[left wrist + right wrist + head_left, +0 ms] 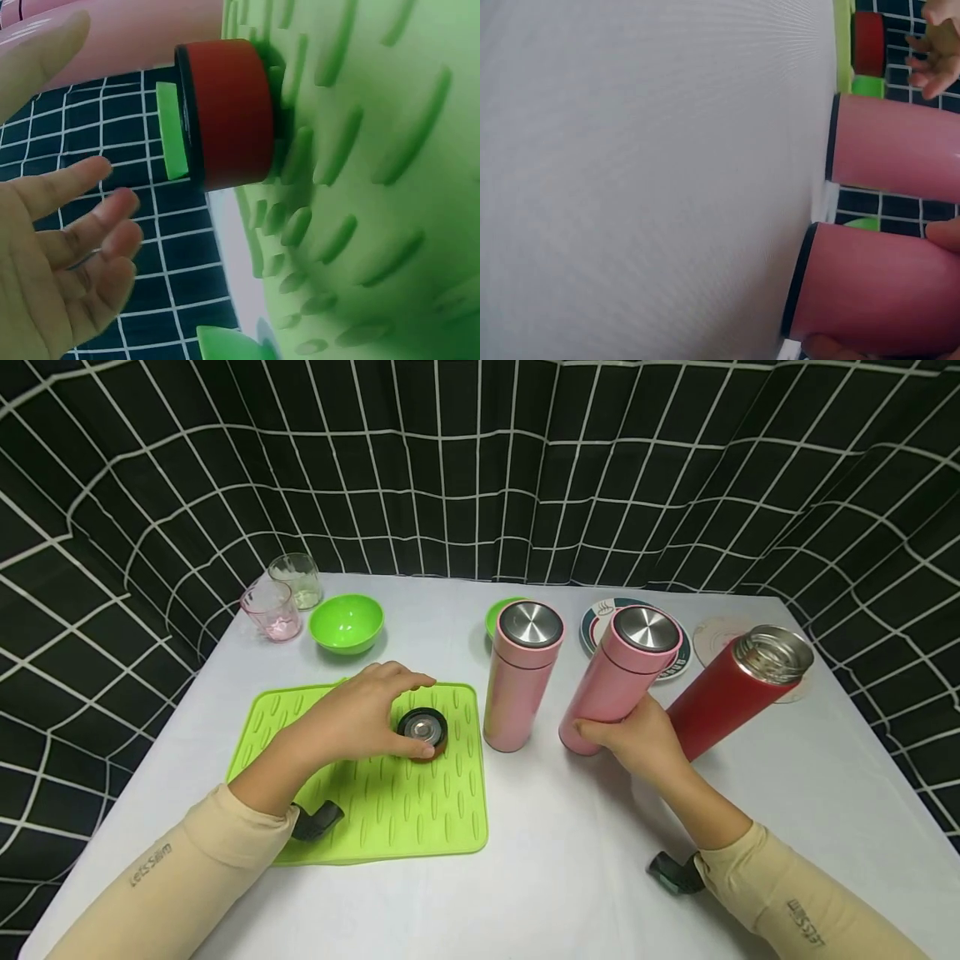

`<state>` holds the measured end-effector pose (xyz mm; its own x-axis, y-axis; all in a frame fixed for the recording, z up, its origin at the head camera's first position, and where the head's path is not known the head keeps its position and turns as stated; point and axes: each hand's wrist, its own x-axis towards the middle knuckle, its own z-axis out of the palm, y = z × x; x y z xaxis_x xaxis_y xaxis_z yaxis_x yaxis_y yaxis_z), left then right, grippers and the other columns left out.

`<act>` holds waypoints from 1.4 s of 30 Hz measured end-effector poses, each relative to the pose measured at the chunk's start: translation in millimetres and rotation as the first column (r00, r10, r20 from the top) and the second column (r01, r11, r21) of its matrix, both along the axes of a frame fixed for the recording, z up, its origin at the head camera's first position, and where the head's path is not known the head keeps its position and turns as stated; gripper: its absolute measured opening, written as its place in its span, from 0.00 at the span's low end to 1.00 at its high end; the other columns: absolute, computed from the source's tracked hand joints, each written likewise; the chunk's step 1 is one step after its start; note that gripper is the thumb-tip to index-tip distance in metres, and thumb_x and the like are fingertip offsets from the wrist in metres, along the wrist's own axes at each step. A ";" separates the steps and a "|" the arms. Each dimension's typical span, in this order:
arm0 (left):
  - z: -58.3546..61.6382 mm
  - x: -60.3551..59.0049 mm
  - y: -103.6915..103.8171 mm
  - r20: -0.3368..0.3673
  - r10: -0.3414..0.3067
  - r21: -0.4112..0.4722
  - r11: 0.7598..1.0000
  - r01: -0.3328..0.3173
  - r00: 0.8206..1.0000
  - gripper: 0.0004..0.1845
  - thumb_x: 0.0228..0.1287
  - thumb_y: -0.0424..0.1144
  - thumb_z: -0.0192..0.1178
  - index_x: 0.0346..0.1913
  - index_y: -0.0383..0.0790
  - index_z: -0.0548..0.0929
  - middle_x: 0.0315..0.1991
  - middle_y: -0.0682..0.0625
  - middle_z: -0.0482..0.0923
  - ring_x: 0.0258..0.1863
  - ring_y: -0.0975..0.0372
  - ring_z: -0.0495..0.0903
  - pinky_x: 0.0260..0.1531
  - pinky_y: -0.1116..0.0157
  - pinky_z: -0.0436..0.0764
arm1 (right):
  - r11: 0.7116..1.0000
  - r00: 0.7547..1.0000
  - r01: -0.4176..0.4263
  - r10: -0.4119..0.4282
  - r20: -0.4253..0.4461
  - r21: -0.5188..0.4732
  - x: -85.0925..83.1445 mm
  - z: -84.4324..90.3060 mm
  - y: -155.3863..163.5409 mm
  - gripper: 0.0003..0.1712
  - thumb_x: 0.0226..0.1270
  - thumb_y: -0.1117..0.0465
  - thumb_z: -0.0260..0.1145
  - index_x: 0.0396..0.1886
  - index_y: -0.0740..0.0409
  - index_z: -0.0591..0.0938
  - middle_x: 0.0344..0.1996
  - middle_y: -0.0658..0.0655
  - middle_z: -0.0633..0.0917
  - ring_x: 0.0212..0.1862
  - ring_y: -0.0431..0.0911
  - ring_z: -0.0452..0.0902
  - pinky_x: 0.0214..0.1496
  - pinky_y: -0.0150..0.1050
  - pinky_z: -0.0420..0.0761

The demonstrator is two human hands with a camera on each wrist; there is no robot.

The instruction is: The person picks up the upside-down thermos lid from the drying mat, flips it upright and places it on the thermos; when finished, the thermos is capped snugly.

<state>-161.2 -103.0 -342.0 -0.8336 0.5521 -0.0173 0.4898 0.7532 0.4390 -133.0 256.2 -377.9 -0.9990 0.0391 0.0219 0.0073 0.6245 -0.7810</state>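
A red lid (423, 732) with a black rim and metal inner face lies upside down on a green ribbed mat (420, 810). My left hand (390, 706) arches over the lid; in the left wrist view its fingers (67, 247) are spread and just clear of the lid (229, 112). My right hand (637, 739) grips the base of a pink thermos (622, 681), which tilts to the right. A second pink thermos (522, 677) stands upright beside it. Behind my right hand a red thermos (738, 689) stands with its mouth uncovered. Both pink bodies (877, 292) (896, 146) show in the right wrist view.
At the back left of the white table (570, 877) stand a green bowl (347, 622), a pink glass (272, 610) and a clear glass (297, 580). Another green bowl (497, 614) and two coasters (600, 618) (716, 639) lie behind the thermoses. A black grid curtain (480, 468) surrounds the table.
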 end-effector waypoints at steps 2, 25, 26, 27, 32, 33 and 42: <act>-3.9 -2.1 -0.4 -0.023 0.005 -0.023 1.000 -0.006 1.000 0.48 0.39 0.65 0.76 0.66 0.49 0.75 0.57 0.51 0.74 0.57 0.56 0.70 0.56 0.50 0.72 | 1.000 1.000 -0.001 0.001 -0.001 0.002 -0.7 -0.9 0.3 0.31 0.53 0.57 0.76 0.53 0.65 0.73 0.44 0.62 0.82 0.46 0.54 0.76 0.48 0.47 0.75; -17.7 -5.5 3.5 0.019 0.037 -0.152 0.988 -0.034 0.999 0.38 0.37 0.53 0.80 0.55 0.43 0.81 0.50 0.49 0.80 0.53 0.53 0.77 0.50 0.52 0.76 | 0.994 0.985 -0.039 0.056 0.161 -0.104 42.6 11.9 -5.7 0.52 0.63 0.54 0.70 0.72 0.69 0.49 0.65 0.69 0.63 0.65 0.64 0.63 0.61 0.59 0.71; -18.1 -5.4 3.1 0.016 0.038 -0.147 0.989 -0.035 0.999 0.38 0.37 0.53 0.80 0.55 0.43 0.81 0.49 0.50 0.81 0.53 0.53 0.77 0.49 0.53 0.76 | 0.994 0.984 -0.037 0.055 0.167 -0.106 45.8 12.3 -5.5 0.53 0.63 0.53 0.70 0.72 0.69 0.47 0.66 0.70 0.62 0.65 0.64 0.62 0.62 0.59 0.70; -18.5 -5.3 2.9 0.010 0.039 -0.141 0.989 -0.037 0.999 0.37 0.37 0.53 0.80 0.54 0.43 0.81 0.48 0.50 0.81 0.51 0.54 0.77 0.48 0.53 0.77 | 0.994 0.983 -0.034 0.053 0.177 -0.105 49.1 12.5 -5.0 0.55 0.63 0.51 0.70 0.73 0.69 0.45 0.67 0.70 0.61 0.66 0.64 0.62 0.62 0.60 0.69; -21.1 -5.3 5.4 -0.022 0.029 -0.107 0.994 -0.031 0.999 0.34 0.34 0.57 0.77 0.48 0.46 0.83 0.39 0.56 0.79 0.40 0.61 0.77 0.39 0.58 0.78 | 0.999 0.978 -0.001 0.012 0.207 -0.055 69.4 13.2 3.3 0.57 0.62 0.48 0.71 0.72 0.70 0.44 0.67 0.70 0.58 0.66 0.64 0.60 0.62 0.60 0.68; -20.9 -4.7 6.6 -0.026 0.027 -0.101 0.994 -0.030 0.999 0.34 0.33 0.58 0.77 0.47 0.46 0.83 0.38 0.57 0.79 0.38 0.62 0.77 0.38 0.59 0.78 | 0.999 0.980 0.011 -0.003 0.200 -0.036 73.8 13.2 5.2 0.55 0.62 0.48 0.71 0.70 0.70 0.46 0.66 0.70 0.59 0.64 0.63 0.60 0.61 0.59 0.70; 6.7 30.9 29.7 -0.086 -0.085 -0.008 0.996 0.084 0.993 0.31 0.32 0.58 0.76 0.42 0.50 0.80 0.35 0.62 0.74 0.35 0.68 0.73 0.34 0.65 0.77 | 0.995 0.994 -0.100 0.101 0.052 -0.020 96.6 17.3 -13.7 0.25 0.63 0.53 0.72 0.51 0.62 0.73 0.48 0.58 0.74 0.51 0.51 0.70 0.50 0.41 0.74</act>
<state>-130.3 -73.3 -335.3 -0.7825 0.6206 0.0496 0.5874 0.7096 0.3892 -36.4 242.5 -360.6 -0.9976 -0.0614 -0.0308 -0.0131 0.6103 -0.7921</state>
